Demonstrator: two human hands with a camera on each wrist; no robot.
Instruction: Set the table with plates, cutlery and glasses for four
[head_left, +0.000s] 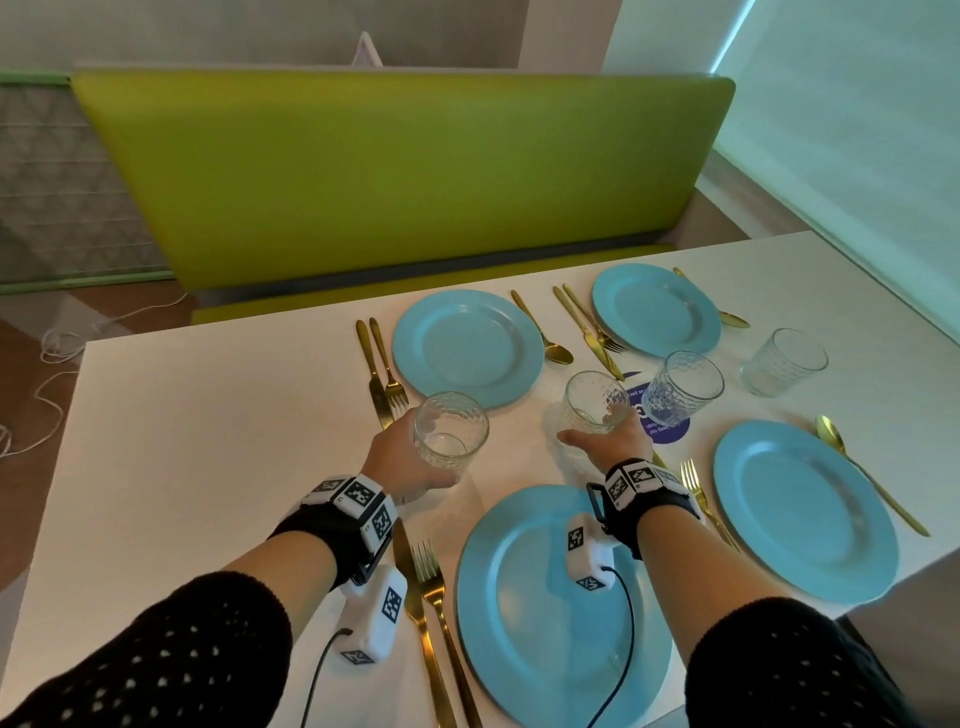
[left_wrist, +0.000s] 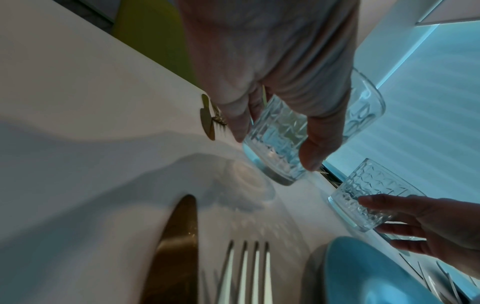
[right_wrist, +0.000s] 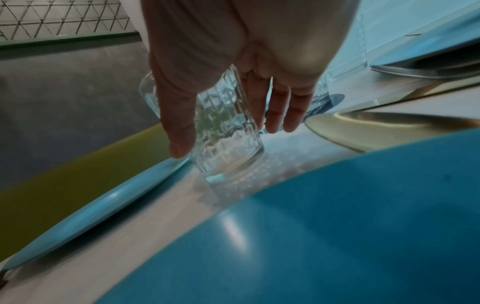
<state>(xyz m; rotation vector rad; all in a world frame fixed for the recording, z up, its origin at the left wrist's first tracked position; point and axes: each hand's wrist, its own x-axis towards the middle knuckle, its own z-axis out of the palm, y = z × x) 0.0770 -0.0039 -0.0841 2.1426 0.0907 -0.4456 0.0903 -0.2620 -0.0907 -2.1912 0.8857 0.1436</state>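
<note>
My left hand (head_left: 410, 460) grips a patterned clear glass (head_left: 451, 434) near the table top, between the far-left plate (head_left: 467, 348) and the knife and fork (head_left: 423, 587) of the near place. In the left wrist view the thumb and fingers (left_wrist: 322, 142) curl round this glass (left_wrist: 275, 139). My right hand (head_left: 610, 436) holds a second glass (head_left: 595, 402) just beyond the near plate (head_left: 519, 597); its thumb and fingers (right_wrist: 275, 111) wrap that glass (right_wrist: 226, 142), whose base is at the table. Two more glasses (head_left: 683, 387) (head_left: 784, 361) stand farther right.
Each of the blue plates (head_left: 657, 306) (head_left: 805, 509) on the white table (head_left: 208, 441) has gold cutlery (head_left: 382, 371) beside it. A round purple sticker (head_left: 670, 431) lies under the middle glass. A green bench (head_left: 405, 176) runs along the far side.
</note>
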